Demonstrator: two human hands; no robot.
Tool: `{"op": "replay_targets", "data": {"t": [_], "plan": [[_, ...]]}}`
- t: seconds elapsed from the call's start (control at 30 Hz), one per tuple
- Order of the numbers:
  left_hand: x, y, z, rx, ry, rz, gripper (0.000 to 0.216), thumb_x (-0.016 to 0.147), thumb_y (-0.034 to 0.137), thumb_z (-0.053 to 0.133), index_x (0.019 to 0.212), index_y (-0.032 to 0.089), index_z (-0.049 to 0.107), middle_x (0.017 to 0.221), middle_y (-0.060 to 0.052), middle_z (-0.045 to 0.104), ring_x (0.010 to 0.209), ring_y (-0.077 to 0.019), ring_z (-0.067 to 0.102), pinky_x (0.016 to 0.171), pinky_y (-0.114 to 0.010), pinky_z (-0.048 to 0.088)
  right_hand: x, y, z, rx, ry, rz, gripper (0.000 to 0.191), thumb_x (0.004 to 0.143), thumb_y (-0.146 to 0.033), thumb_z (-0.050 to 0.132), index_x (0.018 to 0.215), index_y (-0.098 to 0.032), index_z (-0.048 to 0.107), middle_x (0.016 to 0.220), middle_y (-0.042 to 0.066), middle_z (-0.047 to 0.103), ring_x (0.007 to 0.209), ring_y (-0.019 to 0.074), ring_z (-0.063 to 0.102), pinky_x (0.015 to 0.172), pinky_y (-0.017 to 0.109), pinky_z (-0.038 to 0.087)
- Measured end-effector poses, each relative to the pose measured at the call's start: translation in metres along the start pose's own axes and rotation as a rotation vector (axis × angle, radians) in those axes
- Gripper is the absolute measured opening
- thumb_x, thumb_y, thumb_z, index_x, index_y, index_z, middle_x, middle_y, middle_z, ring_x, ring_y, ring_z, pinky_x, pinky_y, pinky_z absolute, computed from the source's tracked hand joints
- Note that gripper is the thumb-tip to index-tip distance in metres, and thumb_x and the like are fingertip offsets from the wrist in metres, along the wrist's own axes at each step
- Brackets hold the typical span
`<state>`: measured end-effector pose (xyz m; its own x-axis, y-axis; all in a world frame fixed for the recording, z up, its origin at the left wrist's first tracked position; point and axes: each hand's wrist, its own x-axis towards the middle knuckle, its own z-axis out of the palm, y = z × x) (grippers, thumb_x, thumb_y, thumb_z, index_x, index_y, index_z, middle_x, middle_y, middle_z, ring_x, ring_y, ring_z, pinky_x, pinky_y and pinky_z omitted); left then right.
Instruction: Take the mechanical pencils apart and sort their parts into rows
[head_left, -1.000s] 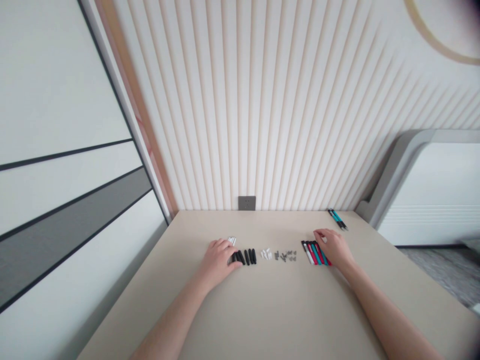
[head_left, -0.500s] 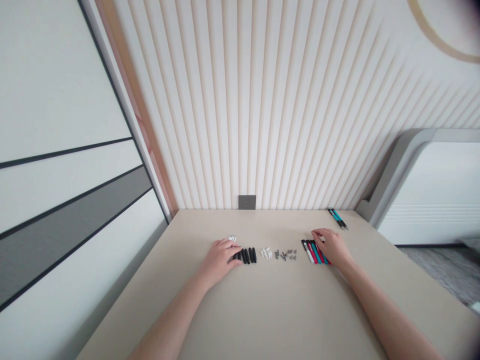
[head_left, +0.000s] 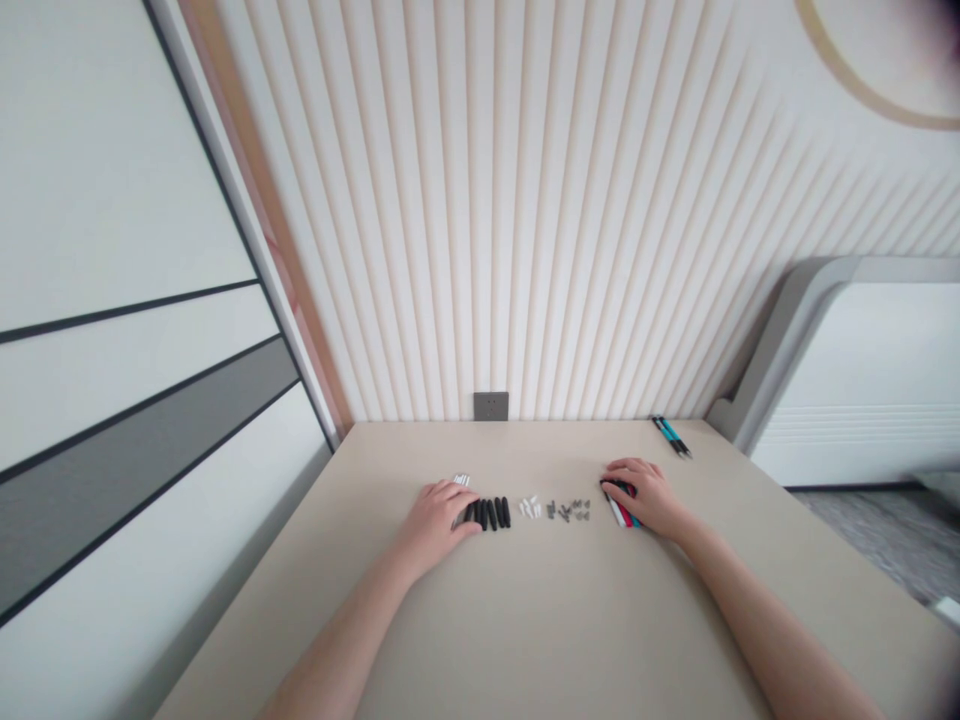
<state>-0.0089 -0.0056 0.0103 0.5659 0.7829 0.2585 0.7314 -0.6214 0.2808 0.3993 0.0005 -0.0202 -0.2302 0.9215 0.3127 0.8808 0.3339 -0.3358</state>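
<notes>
My left hand (head_left: 435,517) lies flat on the beige table (head_left: 525,620), fingers stretched, its fingertips touching the left end of a row of black pen grips (head_left: 491,513). A few small white pieces (head_left: 461,480) sit just beyond that hand. My right hand (head_left: 643,495) rests over a row of pen barrels (head_left: 618,510) in white, red and teal, its fingers curled down onto them and covering most of the row. Between the hands lie small white caps (head_left: 531,507) and tiny grey metal parts (head_left: 568,511).
Two assembled teal and black pens (head_left: 671,437) lie near the table's back right corner. A grey wall socket (head_left: 490,406) sits in the ribbed wall behind. A grey and white headboard (head_left: 847,380) stands to the right, and a panelled wall runs along the left.
My right hand has slid left over the coloured pen barrels and now covers more of them. The left hand has stayed by the black grips. The view has shifted slightly.
</notes>
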Motion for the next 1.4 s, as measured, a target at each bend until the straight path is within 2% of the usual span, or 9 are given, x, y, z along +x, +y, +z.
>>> {"op": "replay_targets", "data": {"t": [0.17,0.3,0.5,0.63,0.77,0.9,1.1,1.23,1.4], "plan": [[0.000,0.000,-0.003,0.011,0.027,-0.013,0.031,0.092,0.042,0.052,0.116,0.025,0.062,0.113,-0.005,0.066,0.109,-0.0221,0.056,0.096,-0.038,0.040,0.001,0.000,0.002,0.035,0.025,-0.037,0.030,0.088,-0.049,0.051,0.097,-0.028,0.072,0.109,0.006,0.067,0.106,0.0242,0.058,0.097,0.045,0.039],[-0.001,-0.003,-0.003,0.045,0.087,-0.089,0.032,0.097,0.038,0.040,0.114,0.024,0.063,0.114,-0.006,0.066,0.109,-0.0218,0.055,0.094,-0.037,0.041,0.002,0.001,0.003,0.076,0.071,-0.067,0.027,0.087,-0.046,0.054,0.094,-0.025,0.070,0.105,0.007,0.069,0.103,0.0240,0.060,0.096,0.044,0.041],[-0.002,-0.015,0.001,0.102,0.090,-0.249,0.030,0.094,0.020,0.040,0.107,0.022,0.066,0.105,-0.007,0.067,0.102,-0.0222,0.057,0.088,-0.037,0.042,0.002,-0.001,0.002,0.120,0.091,-0.045,0.024,0.088,-0.041,0.051,0.091,-0.023,0.066,0.095,0.006,0.069,0.095,0.0227,0.062,0.092,0.039,0.044],[-0.003,-0.020,0.000,0.132,0.076,-0.323,0.026,0.091,0.021,0.045,0.106,0.022,0.067,0.105,-0.008,0.066,0.103,-0.0235,0.056,0.088,-0.037,0.041,0.001,-0.003,0.002,0.148,0.083,-0.001,0.026,0.088,-0.042,0.049,0.090,-0.022,0.066,0.092,0.006,0.069,0.091,0.0223,0.063,0.087,0.037,0.047],[-0.003,-0.020,-0.002,0.134,0.085,-0.333,0.024,0.092,0.025,0.046,0.101,0.022,0.069,0.102,-0.007,0.066,0.100,-0.0233,0.057,0.086,-0.036,0.042,0.001,-0.003,0.002,0.192,0.086,0.040,0.029,0.088,-0.044,0.048,0.090,-0.022,0.065,0.091,0.006,0.069,0.090,0.0224,0.063,0.085,0.036,0.048],[-0.003,-0.020,-0.003,0.129,0.096,-0.339,0.020,0.089,0.026,0.052,0.099,0.022,0.069,0.101,-0.007,0.066,0.100,-0.0230,0.058,0.088,-0.035,0.042,0.001,-0.003,0.002,0.272,0.146,0.103,0.030,0.087,-0.047,0.049,0.092,-0.021,0.065,0.087,0.005,0.069,0.085,0.0214,0.064,0.082,0.034,0.049],[-0.002,-0.022,-0.005,0.118,0.087,-0.358,0.019,0.088,0.023,0.053,0.098,0.021,0.069,0.101,-0.007,0.067,0.099,-0.0223,0.059,0.087,-0.033,0.042,0.001,-0.002,0.000,0.390,0.266,0.221,0.041,0.087,-0.051,0.050,0.112,-0.021,0.064,0.086,0.005,0.070,0.086,0.0225,0.065,0.077,0.032,0.050],[-0.001,-0.024,-0.006,0.122,0.073,-0.370,0.019,0.089,0.025,0.053,0.097,0.021,0.070,0.100,-0.006,0.068,0.098,-0.0216,0.059,0.085,-0.031,0.041,0.003,0.000,0.000,0.428,0.317,0.269,0.043,0.086,-0.053,0.051,0.108,-0.019,0.067,0.091,0.007,0.071,0.088,0.0230,0.064,0.080,0.034,0.049],[-0.001,-0.025,-0.008,0.182,0.064,-0.405,0.020,0.090,0.020,0.050,0.094,0.021,0.069,0.098,-0.006,0.070,0.096,-0.0216,0.060,0.082,-0.030,0.040,0.006,0.002,0.001,0.491,0.381,0.296,0.041,0.084,-0.053,0.054,0.102,-0.018,0.065,0.088,0.008,0.070,0.079,0.0210,0.062,0.073,0.033,0.049]]}}
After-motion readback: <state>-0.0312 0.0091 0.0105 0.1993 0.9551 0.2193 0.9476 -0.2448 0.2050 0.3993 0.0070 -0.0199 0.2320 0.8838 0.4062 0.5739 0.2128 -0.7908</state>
